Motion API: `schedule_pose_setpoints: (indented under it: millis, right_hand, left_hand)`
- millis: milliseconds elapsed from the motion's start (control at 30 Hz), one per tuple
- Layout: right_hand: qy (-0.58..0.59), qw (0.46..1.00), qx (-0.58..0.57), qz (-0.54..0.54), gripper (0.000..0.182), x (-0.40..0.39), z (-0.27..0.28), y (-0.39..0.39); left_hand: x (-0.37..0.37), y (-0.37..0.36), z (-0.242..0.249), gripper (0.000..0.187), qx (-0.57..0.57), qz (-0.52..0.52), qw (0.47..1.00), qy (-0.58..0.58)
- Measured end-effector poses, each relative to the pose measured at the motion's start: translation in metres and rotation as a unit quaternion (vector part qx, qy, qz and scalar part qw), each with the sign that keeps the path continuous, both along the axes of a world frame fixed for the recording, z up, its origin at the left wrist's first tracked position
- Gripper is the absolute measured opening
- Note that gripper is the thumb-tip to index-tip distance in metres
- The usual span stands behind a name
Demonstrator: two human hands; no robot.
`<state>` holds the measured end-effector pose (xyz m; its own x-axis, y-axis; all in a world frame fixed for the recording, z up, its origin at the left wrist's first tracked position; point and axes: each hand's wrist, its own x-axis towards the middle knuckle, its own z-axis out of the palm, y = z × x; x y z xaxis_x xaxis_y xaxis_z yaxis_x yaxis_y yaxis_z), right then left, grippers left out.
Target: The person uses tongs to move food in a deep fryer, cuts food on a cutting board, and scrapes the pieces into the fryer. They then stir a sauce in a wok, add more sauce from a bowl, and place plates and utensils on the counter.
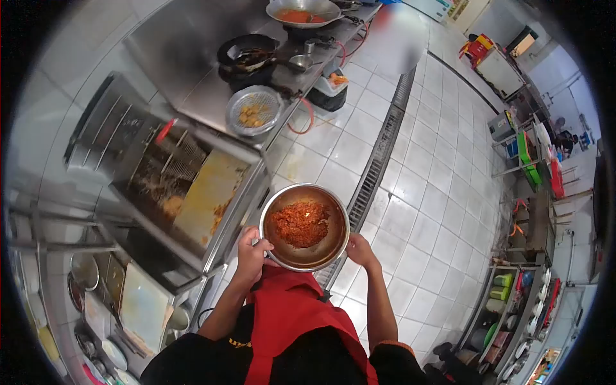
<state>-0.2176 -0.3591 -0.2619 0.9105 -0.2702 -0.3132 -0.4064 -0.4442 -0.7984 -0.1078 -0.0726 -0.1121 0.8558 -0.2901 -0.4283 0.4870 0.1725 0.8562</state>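
Between my hands is a round metal bowl (337,247) with a reddish-brown chunky paste (301,224) heaped in its middle. My left hand (252,250) grips the bowl's lower left rim, the thumb over the edge. At the right rim, my right hand (360,249) is closed on the bowl, its fingers partly hidden beneath it. The bowl is held level in front of my red apron (289,327). Left of it stands a deep fryer (215,192) with dark oil and scraps.
On the steel counter (186,77) are a strainer (255,110) with fried pieces, a black wok (247,54) and a wide pan (305,13) of red sauce. A drain grate (385,135) crosses the tiled floor. Shelves (507,301) with dishes line the right side.
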Motion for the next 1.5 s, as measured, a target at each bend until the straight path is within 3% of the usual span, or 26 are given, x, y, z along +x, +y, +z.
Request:
schedule_pose_setpoints:
  millis: [167,200,267,300,333,367,433,500,567,667,700,767,833,900,933,967,1033,1100,1233,1300,1367,1500]
  right_hand:
    - [-0.026,0.991,-0.126,-0.026,0.025,0.139,0.031,-0.141]
    - [-0.02,0.986,-0.167,-0.009,0.028,0.165,0.017,-0.182]
    - [-0.035,0.978,-0.206,0.012,0.026,0.224,0.045,-0.234]
    - [-0.063,0.982,-0.171,-0.041,0.027,0.255,0.058,-0.249]
    - [-0.041,0.979,-0.199,0.009,0.029,0.29,0.068,-0.277]
    - [-0.088,0.98,-0.179,-0.02,0.03,0.321,0.069,-0.295]
    - [-0.138,0.959,-0.247,-0.005,0.033,0.395,0.073,-0.338]
    - [-0.113,0.962,-0.247,0.013,0.037,0.494,0.091,-0.377]
    - [-0.164,0.942,-0.289,0.046,0.042,0.589,0.125,-0.4]
    - [-0.21,0.898,-0.367,0.121,0.045,0.754,0.122,-0.46]
    - [-0.215,0.897,-0.361,0.141,0.045,0.792,0.127,-0.468]
    - [-0.242,0.804,-0.507,0.194,0.055,0.871,0.15,-0.474]
    - [-0.219,0.799,-0.499,0.255,0.06,0.931,0.153,-0.485]
    - [-0.204,0.783,-0.498,0.313,0.065,0.987,0.149,-0.496]
    - [-0.182,0.783,-0.445,0.395,0.065,1.011,0.139,-0.5]
    - [-0.148,0.774,-0.389,0.477,0.066,1.026,0.126,-0.506]
    - [-0.137,0.751,-0.379,0.523,0.057,1.033,0.142,-0.487]
    - [-0.224,0.704,-0.369,0.564,0.043,1.03,0.153,-0.459]
    - [-0.216,0.686,-0.386,0.578,0.033,1.02,0.156,-0.428]
    - [-0.211,0.707,-0.399,0.544,0.042,0.992,0.186,-0.442]
    - [-0.207,0.726,-0.401,0.519,0.032,0.972,0.199,-0.467]
    - [-0.13,0.694,-0.442,0.553,0.024,0.968,0.196,-0.465]
  left_hand:
    - [0.131,-0.114,-0.027,0.017,-0.006,0.011,1.0,0.006]
    - [0.158,-0.136,-0.023,0.015,0.009,0.021,1.0,-0.021]
    - [0.189,-0.166,-0.004,0.013,0.003,0.033,0.999,-0.03]
    - [0.213,-0.183,0.002,0.013,0.003,0.04,0.998,-0.042]
    - [0.227,-0.194,0.008,0.012,0.014,0.068,0.996,-0.051]
    - [0.234,-0.202,0.009,0.013,0.028,0.096,0.993,-0.057]
    - [0.257,-0.218,0.017,0.012,0.041,0.121,0.989,-0.076]
    - [0.291,-0.235,0.013,0.012,0.03,0.149,0.988,-0.031]
    - [0.32,-0.258,0.015,0.013,0.042,0.199,0.978,-0.033]
    - [0.362,-0.301,0.029,0.023,0.091,0.282,0.955,-0.031]
    - [0.375,-0.31,0.024,0.013,0.071,0.321,0.944,-0.015]
    - [0.405,-0.347,0.033,0.016,0.071,0.384,0.92,-0.035]
    - [0.415,-0.378,0.036,0.022,0.065,0.414,0.908,-0.006]
    - [0.433,-0.422,0.055,0.025,0.081,0.537,0.839,-0.017]
    - [0.434,-0.432,0.058,0.024,0.087,0.519,0.85,0.006]
    - [0.432,-0.446,0.062,0.023,0.088,0.542,0.835,0.004]
    - [0.429,-0.469,0.066,0.022,0.086,0.576,0.813,0.021]
    - [0.439,-0.488,0.068,0.021,0.1,0.604,0.79,0.038]
    - [0.45,-0.517,0.062,0.018,0.095,0.62,0.777,0.055]
    - [0.445,-0.532,0.053,0.017,0.088,0.634,0.767,0.054]
    - [0.433,-0.546,0.044,0.015,0.084,0.656,0.746,0.075]
    - [0.417,-0.572,0.035,0.02,0.07,0.692,0.713,0.088]
